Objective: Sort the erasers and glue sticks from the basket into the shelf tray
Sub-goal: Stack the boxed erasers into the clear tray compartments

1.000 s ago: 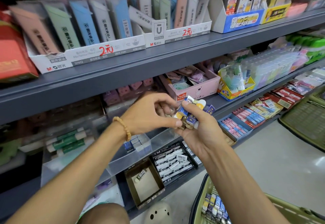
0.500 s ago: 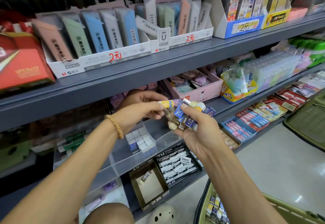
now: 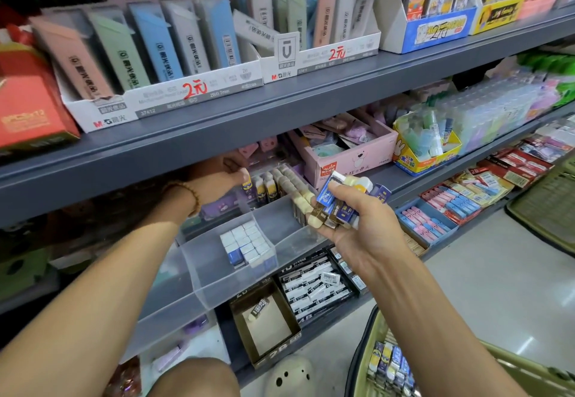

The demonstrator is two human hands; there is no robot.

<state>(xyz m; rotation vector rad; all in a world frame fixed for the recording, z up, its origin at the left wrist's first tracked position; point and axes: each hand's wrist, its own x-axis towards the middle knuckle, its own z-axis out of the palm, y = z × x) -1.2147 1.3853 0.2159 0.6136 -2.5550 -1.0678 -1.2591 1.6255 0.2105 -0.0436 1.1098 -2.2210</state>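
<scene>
Grey shelves [image 3: 280,107] crowd overhead; beneath one, my left hand [image 3: 228,175] reaches the clear shelf tray's [image 3: 214,275] back edge, grip hidden. My right hand [image 3: 357,225] clutches erasers and glue sticks [image 3: 339,206] above its front corner.

White box [image 3: 161,97]: "M&G", red "2元" (handwritten); brown box [image 3: 267,328]: "2B".

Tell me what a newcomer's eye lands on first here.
First, the right hand at centre, gripping a fistful of erasers and glue sticks. Next, the left hand reaching under the grey shelf into the clear shelf tray. Above, pastel packs stand in white boxes with red prices.
</scene>
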